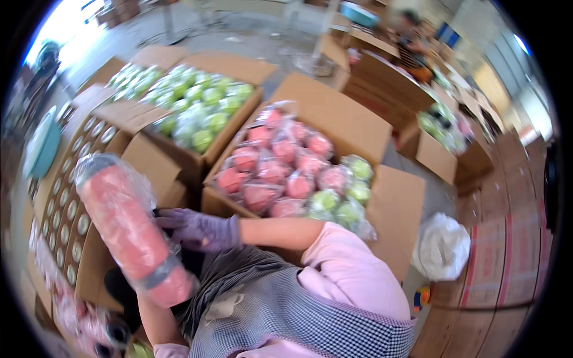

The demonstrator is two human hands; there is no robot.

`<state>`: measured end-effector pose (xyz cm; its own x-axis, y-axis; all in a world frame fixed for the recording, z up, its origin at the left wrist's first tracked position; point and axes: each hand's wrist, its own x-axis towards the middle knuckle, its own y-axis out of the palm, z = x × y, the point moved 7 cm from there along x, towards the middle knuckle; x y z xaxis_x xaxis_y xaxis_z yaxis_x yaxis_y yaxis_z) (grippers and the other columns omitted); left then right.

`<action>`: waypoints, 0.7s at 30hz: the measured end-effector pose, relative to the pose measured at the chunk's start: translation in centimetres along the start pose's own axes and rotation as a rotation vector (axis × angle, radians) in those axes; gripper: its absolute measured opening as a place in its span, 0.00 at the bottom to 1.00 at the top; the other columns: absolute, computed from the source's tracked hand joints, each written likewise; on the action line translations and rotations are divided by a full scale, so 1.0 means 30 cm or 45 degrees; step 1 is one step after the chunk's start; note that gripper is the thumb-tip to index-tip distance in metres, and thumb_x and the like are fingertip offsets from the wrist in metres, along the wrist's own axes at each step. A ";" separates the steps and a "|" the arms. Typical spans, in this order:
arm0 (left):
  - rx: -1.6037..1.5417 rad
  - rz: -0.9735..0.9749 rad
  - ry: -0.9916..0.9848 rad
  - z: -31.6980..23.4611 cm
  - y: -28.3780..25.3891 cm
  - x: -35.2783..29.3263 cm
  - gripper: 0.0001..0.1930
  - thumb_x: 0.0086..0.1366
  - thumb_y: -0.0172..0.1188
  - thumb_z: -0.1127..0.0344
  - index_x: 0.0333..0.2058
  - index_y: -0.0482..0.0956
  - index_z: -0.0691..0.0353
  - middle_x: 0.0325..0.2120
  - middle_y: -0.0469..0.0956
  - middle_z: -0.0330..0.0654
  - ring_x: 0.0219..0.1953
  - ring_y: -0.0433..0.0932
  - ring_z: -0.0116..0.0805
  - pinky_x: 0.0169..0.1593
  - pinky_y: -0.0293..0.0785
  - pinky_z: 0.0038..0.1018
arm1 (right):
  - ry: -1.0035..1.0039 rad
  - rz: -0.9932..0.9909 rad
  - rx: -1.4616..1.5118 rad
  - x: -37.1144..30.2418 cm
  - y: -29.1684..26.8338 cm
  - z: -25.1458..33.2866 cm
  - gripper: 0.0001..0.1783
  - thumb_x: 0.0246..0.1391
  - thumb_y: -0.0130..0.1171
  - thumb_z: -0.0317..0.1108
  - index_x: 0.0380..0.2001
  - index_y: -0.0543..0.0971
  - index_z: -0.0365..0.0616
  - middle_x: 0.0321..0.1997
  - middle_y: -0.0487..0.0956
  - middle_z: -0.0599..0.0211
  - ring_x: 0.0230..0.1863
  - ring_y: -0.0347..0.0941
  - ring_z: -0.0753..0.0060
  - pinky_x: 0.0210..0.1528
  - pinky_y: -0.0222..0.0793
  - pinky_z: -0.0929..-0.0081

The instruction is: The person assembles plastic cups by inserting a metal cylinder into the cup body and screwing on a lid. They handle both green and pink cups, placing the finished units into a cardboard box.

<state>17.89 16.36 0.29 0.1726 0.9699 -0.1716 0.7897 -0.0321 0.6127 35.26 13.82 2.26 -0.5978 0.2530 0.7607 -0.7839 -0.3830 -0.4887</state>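
A long pink cylinder with grey bands (122, 218), in a clear plastic wrap, is tilted up close on the left. It looks like a bottle or tumbler. My left forearm (158, 322) rises behind its lower end, and the cylinder hides my left hand. My right hand (203, 230), in a purple glove, reaches across to the cylinder's right side. Its fingers are bent and close together by the wrap, their tips partly hidden. Beyond it, an open carton (334, 110) holds pink and light green items in clear bags.
Behind on the left, another carton (253, 101) is full of bagged green items. A carton of round-ended items (71, 209) stands at far left, near a teal basin (42, 143). Stacked cartons (489, 256) and a white sack (441, 246) are at right. A person (412, 48) sits far back.
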 end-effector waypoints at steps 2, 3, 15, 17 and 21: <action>0.107 -0.198 0.217 -0.125 -0.139 -0.103 0.39 0.65 0.56 0.47 0.66 0.55 0.67 0.54 0.72 0.55 0.54 0.74 0.48 0.61 0.70 0.38 | 0.144 -0.130 0.290 0.056 0.030 -0.105 0.20 0.65 0.51 0.39 0.56 0.69 0.40 0.68 0.66 0.52 0.71 0.58 0.51 0.67 0.59 0.55; 0.154 -0.271 0.298 -0.157 -0.183 -0.138 0.39 0.65 0.57 0.49 0.66 0.54 0.67 0.54 0.71 0.56 0.55 0.74 0.48 0.61 0.70 0.38 | 0.267 -0.249 0.381 0.083 0.035 -0.151 0.21 0.68 0.48 0.40 0.59 0.67 0.41 0.66 0.68 0.56 0.70 0.61 0.57 0.66 0.61 0.60; 0.803 -0.622 0.760 -0.047 -0.236 -0.527 0.50 0.59 0.69 0.64 0.70 0.42 0.67 0.61 0.64 0.58 0.62 0.68 0.52 0.67 0.64 0.38 | 0.095 0.654 -0.016 0.580 0.321 -0.032 0.23 0.67 0.51 0.48 0.41 0.84 0.36 0.53 0.79 0.47 0.57 0.75 0.51 0.61 0.69 0.62; 1.187 -0.450 0.647 0.041 -0.173 -0.641 0.53 0.57 0.71 0.66 0.70 0.41 0.68 0.62 0.63 0.59 0.63 0.68 0.54 0.67 0.64 0.38 | 0.181 0.582 -0.295 0.561 0.337 -0.011 0.19 0.59 0.59 0.43 0.39 0.83 0.36 0.49 0.81 0.46 0.56 0.75 0.46 0.61 0.69 0.58; 1.366 -0.065 0.265 -0.065 -0.298 -0.763 0.41 0.52 0.74 0.65 0.62 0.65 0.68 0.56 0.72 0.58 0.57 0.75 0.53 0.61 0.71 0.37 | 0.593 0.361 0.383 0.529 0.376 -0.133 0.16 0.54 0.64 0.38 0.37 0.83 0.34 0.46 0.82 0.48 0.54 0.76 0.51 0.60 0.70 0.60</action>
<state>5.73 -5.10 0.25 0.1016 0.9947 0.0176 0.9124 -0.0862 -0.4000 16.27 17.06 7.11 -0.8393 0.4397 0.3198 -0.5430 -0.7082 -0.4513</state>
